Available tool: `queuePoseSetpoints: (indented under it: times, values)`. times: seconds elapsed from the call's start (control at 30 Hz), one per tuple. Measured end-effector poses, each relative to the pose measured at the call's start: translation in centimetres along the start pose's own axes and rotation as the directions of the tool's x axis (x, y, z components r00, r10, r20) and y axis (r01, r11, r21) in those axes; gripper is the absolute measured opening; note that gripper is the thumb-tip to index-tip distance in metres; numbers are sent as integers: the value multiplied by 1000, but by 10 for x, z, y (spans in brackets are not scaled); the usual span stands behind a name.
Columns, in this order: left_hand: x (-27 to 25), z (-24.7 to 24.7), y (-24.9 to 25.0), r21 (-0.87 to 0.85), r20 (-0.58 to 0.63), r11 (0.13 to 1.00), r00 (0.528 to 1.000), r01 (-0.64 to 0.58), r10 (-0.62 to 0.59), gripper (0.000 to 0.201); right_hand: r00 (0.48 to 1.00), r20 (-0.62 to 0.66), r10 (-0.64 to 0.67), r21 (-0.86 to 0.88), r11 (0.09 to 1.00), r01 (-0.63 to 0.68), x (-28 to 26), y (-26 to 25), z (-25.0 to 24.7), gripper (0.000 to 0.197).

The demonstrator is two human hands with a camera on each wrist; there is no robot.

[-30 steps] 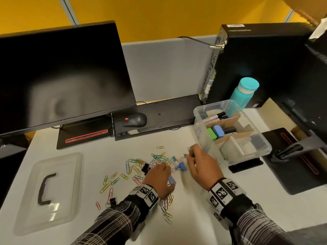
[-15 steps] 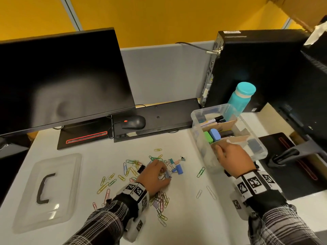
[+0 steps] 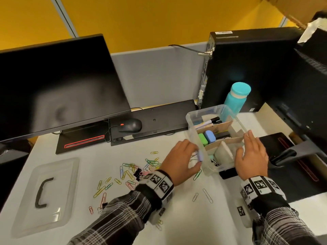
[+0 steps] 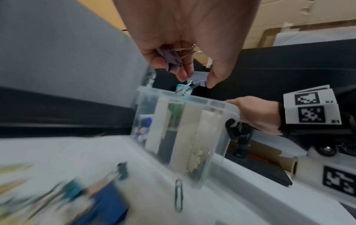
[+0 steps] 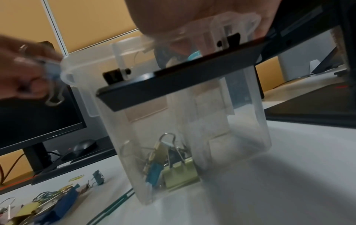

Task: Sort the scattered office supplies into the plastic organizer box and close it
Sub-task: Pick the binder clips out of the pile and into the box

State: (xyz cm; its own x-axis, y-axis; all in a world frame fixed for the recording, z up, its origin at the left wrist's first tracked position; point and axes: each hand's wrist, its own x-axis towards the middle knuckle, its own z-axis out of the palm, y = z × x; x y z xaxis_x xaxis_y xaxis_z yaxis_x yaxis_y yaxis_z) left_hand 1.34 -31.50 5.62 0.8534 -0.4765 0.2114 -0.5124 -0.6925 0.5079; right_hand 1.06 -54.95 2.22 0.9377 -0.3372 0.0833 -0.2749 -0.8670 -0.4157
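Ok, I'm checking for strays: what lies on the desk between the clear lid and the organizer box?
In the head view, scattered colored paper clips and a black binder clip lie between the lid and the organizer box.

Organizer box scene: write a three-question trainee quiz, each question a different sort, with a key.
1. True or false: the lid is on the organizer box.
2. What does the left hand hold in its grip? A) binder clips B) a marker C) the mouse
3. Fill in: the right hand rests on the box's ____ edge, as the person sees it.

Key: 1 false, the lid lies on the desk at far left. 2 A. 3 right.
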Motion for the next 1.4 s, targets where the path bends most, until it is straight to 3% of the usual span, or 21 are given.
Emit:
queuePoseSetpoints:
  times: [0.17, 0.27, 0.4, 0.5, 0.6, 0.7, 0.8, 0.93, 1.03, 1.1, 1.17, 1.2, 1.3, 1.4]
  values:
    - [51, 26, 32, 213, 153, 964, 980, -158, 127, 31, 999, -39, -8, 21, 1000, 8, 0, 2, 3, 63]
    - [68, 42, 37, 295, 308, 938, 947, -185, 90, 31, 999, -39, -10, 20, 1000, 11, 1, 2, 3, 62]
    - [73, 48, 39, 245, 455, 953, 889, -180, 51, 36, 999, -41, -13, 26, 1000, 14, 0, 2, 2, 62]
    - [63, 38, 37, 171, 425, 951, 890, -258, 165, 25, 999, -52, -11, 28, 1000, 12, -1, 2, 3, 62]
    - [40, 32, 26, 101, 256, 956, 936, -275, 242, 30, 999, -45, -20, 31, 999, 21, -1, 3, 2, 63]
    - [4, 28, 8, 163, 130, 973, 981, -161, 141, 41, 1000, -8, -26, 10, 1000, 26, 0, 4, -1, 63]
    - [-30, 21, -24, 171, 136, 985, 990, 6, -29, 46, 999, -32, -33, -25, 999, 33, -1, -3, -4, 62]
    - [-59, 8, -73, 292, 193, 927, 934, 238, -300, 42, 964, -104, -245, 48, 967, 251, -10, -49, -7, 53]
    - [-66, 0, -100, 339, 225, 893, 896, 296, -382, 53, 908, -117, -403, 145, 897, 417, -26, -94, -2, 39]
    - [-67, -2, -110, 336, 257, 882, 869, 330, -422, 59, 838, -66, -542, 204, 814, 543, -40, -117, 15, 33]
    - [-65, 0, -112, 346, 272, 876, 857, 337, -437, 50, 765, 84, -639, 242, 758, 606, -48, -128, 42, 31]
    - [-63, 1, -110, 352, 272, 875, 858, 332, -435, 49, 747, 201, -634, 240, 771, 590, -48, -129, 57, 33]
    - [-59, 5, -101, 414, 287, 858, 851, 304, -440, 50, 708, 535, -461, 125, 872, 473, -40, -120, 94, 44]
    - [-57, 10, -97, 476, 307, 825, 821, 306, -482, 48, 693, 597, -404, 12, 868, 496, -37, -113, 111, 38]
